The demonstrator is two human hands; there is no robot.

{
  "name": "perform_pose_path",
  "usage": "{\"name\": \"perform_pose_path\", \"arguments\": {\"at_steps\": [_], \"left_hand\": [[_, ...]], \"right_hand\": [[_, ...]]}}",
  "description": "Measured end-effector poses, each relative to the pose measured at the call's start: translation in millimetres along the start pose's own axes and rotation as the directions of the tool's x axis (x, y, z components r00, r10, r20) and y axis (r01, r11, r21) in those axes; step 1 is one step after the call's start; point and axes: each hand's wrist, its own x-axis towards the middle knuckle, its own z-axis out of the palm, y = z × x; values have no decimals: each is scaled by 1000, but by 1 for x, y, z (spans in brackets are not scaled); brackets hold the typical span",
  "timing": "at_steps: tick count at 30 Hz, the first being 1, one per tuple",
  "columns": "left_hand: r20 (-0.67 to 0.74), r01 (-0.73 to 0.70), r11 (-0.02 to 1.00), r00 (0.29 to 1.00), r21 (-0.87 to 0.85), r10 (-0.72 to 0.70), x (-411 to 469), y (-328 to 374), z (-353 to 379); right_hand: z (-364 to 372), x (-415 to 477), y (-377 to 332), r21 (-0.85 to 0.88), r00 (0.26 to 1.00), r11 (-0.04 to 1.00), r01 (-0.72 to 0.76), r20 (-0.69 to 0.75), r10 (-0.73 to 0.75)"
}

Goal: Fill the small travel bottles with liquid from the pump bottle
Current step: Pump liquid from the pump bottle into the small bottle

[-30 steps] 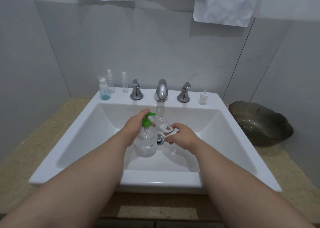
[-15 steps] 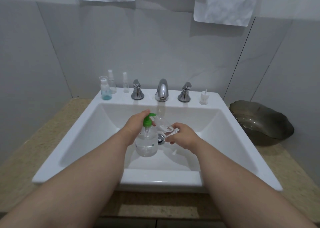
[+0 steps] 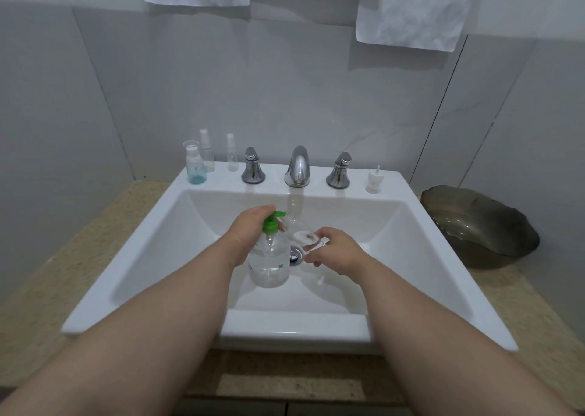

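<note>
Over the sink basin my left hand (image 3: pixel 248 236) grips the neck of the clear pump bottle (image 3: pixel 269 262), with fingers over its green pump head (image 3: pixel 273 222). My right hand (image 3: pixel 340 251) pinches a small clear travel bottle (image 3: pixel 304 236) with an open white flip cap, tilted, its mouth close to the green nozzle. Three more small bottles stand on the sink's back left ledge: a bluish one (image 3: pixel 194 167) and two slim spray bottles (image 3: pixel 207 156) (image 3: pixel 232 156). A loose white pump cap (image 3: pixel 375 181) sits on the right ledge.
The white sink (image 3: pixel 294 331) has a chrome faucet (image 3: pixel 297 165) with two handles and a drain under the bottles. A dark glass bowl (image 3: pixel 478 225) rests on the speckled counter at right. White towels (image 3: pixel 414 10) hang on the wall above.
My right hand has brought the small bottle a little closer to the green nozzle. My left hand keeps its hold on the pump bottle.
</note>
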Motion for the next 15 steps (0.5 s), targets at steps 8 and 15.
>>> {"name": "perform_pose_path", "arguments": {"at_steps": [8,15], "left_hand": [[-5,15,1000,1000,-4,-15,-6,3,7],[-20,2,999,1000,-39,-3,-6,4,9]], "right_hand": [[0,2,-1,18,1000,1000,8,-6,-8],[1,7,3,15,1000,1000,-2,-9,2]]}}
